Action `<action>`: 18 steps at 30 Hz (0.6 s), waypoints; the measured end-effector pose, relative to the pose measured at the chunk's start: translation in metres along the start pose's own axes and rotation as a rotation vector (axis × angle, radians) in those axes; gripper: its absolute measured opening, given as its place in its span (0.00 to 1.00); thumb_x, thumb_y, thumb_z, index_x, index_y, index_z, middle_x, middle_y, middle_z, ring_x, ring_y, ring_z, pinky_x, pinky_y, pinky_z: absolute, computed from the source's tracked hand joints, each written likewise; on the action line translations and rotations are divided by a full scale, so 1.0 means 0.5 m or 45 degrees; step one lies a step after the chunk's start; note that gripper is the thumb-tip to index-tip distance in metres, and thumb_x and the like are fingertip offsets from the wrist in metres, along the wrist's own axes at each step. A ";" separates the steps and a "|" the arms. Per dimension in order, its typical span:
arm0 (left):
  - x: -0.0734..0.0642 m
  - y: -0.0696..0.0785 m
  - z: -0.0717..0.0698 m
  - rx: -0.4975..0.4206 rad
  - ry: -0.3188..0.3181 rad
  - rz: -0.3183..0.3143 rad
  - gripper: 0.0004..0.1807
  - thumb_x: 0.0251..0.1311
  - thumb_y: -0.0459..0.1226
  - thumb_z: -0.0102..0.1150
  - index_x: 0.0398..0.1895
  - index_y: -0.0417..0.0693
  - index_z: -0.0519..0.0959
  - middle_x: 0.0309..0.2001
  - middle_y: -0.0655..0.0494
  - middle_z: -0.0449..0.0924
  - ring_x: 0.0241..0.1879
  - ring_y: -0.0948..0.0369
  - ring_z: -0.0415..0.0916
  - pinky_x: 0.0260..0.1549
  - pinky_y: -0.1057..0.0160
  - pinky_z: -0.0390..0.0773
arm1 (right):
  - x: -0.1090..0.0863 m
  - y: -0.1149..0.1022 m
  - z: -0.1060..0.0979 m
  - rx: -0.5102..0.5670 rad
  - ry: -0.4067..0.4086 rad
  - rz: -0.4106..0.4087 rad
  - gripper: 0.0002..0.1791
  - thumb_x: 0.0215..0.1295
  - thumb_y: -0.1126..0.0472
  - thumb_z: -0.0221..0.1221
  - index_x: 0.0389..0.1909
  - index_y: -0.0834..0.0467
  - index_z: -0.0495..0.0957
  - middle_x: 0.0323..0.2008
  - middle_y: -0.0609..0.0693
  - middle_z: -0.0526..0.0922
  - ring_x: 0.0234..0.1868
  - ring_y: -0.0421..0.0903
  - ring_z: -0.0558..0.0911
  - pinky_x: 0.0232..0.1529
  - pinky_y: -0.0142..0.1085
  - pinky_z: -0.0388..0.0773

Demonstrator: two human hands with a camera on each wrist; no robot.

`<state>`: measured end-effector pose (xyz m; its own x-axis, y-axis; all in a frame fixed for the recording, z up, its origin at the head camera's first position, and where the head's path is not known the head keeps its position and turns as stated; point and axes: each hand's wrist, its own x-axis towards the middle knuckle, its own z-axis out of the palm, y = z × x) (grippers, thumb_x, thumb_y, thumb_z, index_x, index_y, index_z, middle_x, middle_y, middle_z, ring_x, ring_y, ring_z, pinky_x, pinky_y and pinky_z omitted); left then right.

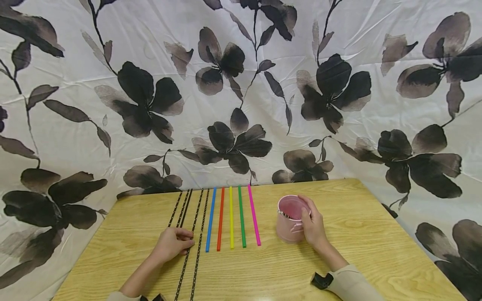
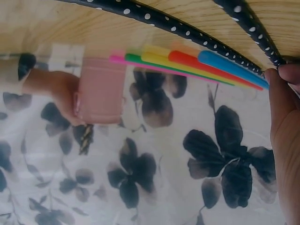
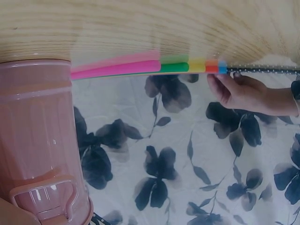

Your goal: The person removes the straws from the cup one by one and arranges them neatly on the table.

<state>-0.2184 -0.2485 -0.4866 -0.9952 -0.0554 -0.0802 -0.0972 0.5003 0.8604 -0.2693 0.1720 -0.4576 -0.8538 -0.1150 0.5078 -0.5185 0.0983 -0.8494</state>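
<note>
My left hand [image 1: 171, 244] pinches a long black straw with white dots [image 2: 248, 23] between thumb and fingers, low over the table. Just to its right lies a second dotted straw [image 1: 196, 267]. Blue [image 1: 211, 221], red [image 1: 220, 221], yellow [image 1: 231, 221], green [image 1: 242, 221] and pink [image 1: 254, 217] straws follow in a spaced row. My right hand [image 1: 315, 228] grips a pink cup [image 3: 37, 117] with a small handle [image 3: 44, 187], fingers round its right side. Something dark and patterned [image 1: 285, 214] shows inside the cup's rim; its kind is unclear.
Left of the pinched straw lie more dark straws [image 1: 175, 209], partly behind my left hand. The wooden table [image 1: 376, 234] runs back to a white cloth with dark flowers [image 1: 233, 104]. A black wrist device [image 1: 321, 281] sits at my right sleeve.
</note>
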 end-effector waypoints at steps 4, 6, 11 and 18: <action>-0.002 0.001 0.001 0.024 0.021 0.012 0.11 0.44 0.31 0.66 0.33 0.41 0.80 0.27 0.52 0.77 0.23 0.58 0.76 0.17 0.64 0.77 | 0.000 0.002 -0.001 0.024 -0.009 0.006 0.20 0.67 0.67 0.39 0.59 0.65 0.59 0.49 0.70 0.68 0.13 0.48 0.78 0.10 0.43 0.73; -0.002 0.001 0.002 0.027 0.031 0.016 0.11 0.44 0.31 0.66 0.33 0.41 0.80 0.26 0.52 0.77 0.23 0.58 0.76 0.17 0.64 0.77 | 0.000 0.001 -0.001 0.034 -0.013 0.007 0.20 0.67 0.67 0.39 0.59 0.65 0.59 0.49 0.71 0.67 0.13 0.49 0.78 0.10 0.43 0.74; -0.003 0.001 0.003 0.021 0.039 0.020 0.11 0.44 0.31 0.66 0.33 0.40 0.80 0.26 0.52 0.77 0.24 0.58 0.76 0.18 0.64 0.77 | 0.000 0.000 -0.002 0.048 -0.029 0.013 0.20 0.68 0.67 0.38 0.60 0.65 0.59 0.49 0.71 0.67 0.14 0.50 0.78 0.11 0.43 0.74; -0.003 -0.003 0.001 0.026 0.032 0.030 0.11 0.44 0.32 0.66 0.33 0.40 0.80 0.26 0.52 0.76 0.24 0.58 0.76 0.18 0.64 0.77 | -0.001 0.001 -0.001 0.063 -0.036 0.012 0.20 0.68 0.67 0.38 0.60 0.66 0.58 0.48 0.72 0.67 0.13 0.51 0.78 0.10 0.43 0.74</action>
<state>-0.2169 -0.2485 -0.4879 -0.9968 -0.0651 -0.0473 -0.0743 0.5194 0.8513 -0.2692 0.1727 -0.4582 -0.8566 -0.1421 0.4960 -0.5068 0.0508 -0.8606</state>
